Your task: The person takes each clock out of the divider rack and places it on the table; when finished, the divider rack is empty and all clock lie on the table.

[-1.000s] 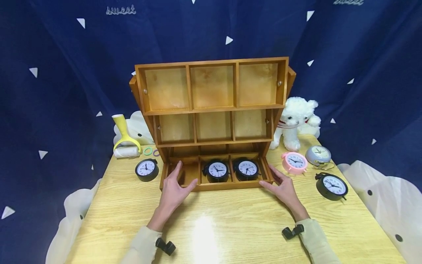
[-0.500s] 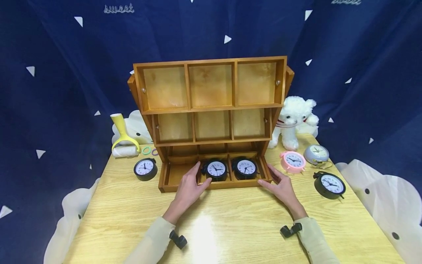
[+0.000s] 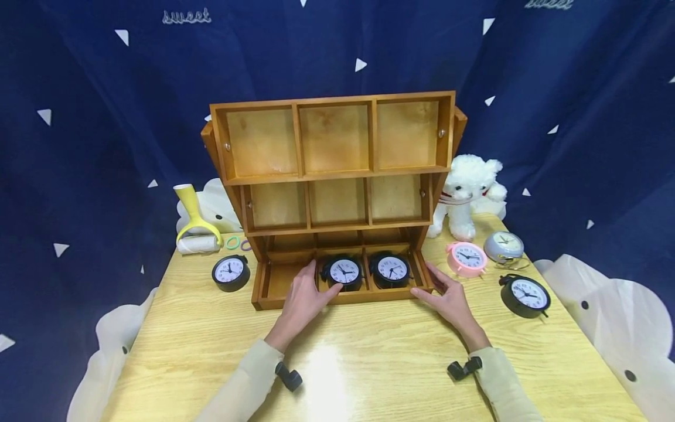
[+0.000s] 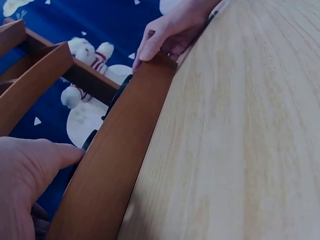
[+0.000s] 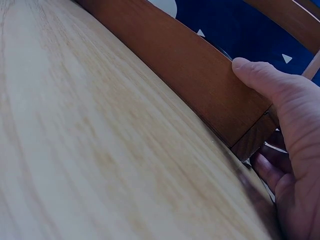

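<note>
The left hand (image 3: 303, 299) has slid inward, thumb and fingers spread beside the black clock (image 3: 344, 271) just beyond it; whether it grips, I cannot tell. The right hand (image 3: 448, 300), half open, still holds the wooden shelf (image 3: 337, 174) by its near corner.

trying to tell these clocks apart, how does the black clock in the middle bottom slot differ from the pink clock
Color: the black clock has a black case; the pink clock has a pink one.
Place: the black clock sits in a slot of the wooden shelf; the pink clock is on the table, right of it.
Contact: the left hand is at the black clock; no hand touches the pink clock.
Both are round with pale faces.
</note>
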Demonstrator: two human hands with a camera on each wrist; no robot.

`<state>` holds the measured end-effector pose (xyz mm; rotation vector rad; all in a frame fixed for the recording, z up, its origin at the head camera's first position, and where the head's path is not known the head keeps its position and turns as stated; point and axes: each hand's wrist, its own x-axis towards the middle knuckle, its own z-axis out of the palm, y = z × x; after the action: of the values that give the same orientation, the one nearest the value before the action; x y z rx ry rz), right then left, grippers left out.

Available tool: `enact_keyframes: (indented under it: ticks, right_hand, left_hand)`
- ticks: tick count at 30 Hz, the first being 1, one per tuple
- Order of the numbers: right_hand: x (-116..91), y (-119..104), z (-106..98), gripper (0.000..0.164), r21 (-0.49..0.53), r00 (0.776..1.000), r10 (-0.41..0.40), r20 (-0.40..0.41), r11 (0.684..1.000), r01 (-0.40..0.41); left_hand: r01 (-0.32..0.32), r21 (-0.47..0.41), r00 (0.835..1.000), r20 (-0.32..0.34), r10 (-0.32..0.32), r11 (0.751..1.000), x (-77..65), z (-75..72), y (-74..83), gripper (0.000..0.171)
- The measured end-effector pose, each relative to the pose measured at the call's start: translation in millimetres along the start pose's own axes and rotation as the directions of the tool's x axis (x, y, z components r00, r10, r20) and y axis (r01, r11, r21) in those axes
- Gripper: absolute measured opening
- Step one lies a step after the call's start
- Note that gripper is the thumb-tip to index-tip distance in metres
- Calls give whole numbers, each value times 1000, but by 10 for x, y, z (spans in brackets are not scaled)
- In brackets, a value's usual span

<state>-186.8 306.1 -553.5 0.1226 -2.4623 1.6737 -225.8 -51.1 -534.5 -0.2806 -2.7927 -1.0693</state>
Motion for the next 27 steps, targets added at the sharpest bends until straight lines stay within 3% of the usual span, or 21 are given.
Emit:
enact_keyframes:
  ticks: [6,12,19,27]
  right_hand:
    - [-6,15,4,80,7,1000,-8,-9,1000,8]
    - [-20,38,23,80,18,1000,-18,-8,1000,19]
    - [39,324,33,80,0,1000,-25,-18,1000,25]
    - [66,373,22,80,11,998,-49,-26,999,49]
  left_hand:
    - [8,47,1000,-16,-7,999,4,13,49,106]
    - [-25,86,1000,-15,26,996,18,35,110,104]
    - [-100,92,995,35,97,991,63,91,152,93]
    - [-87,121,995,68,79,989,160,90,236,92]
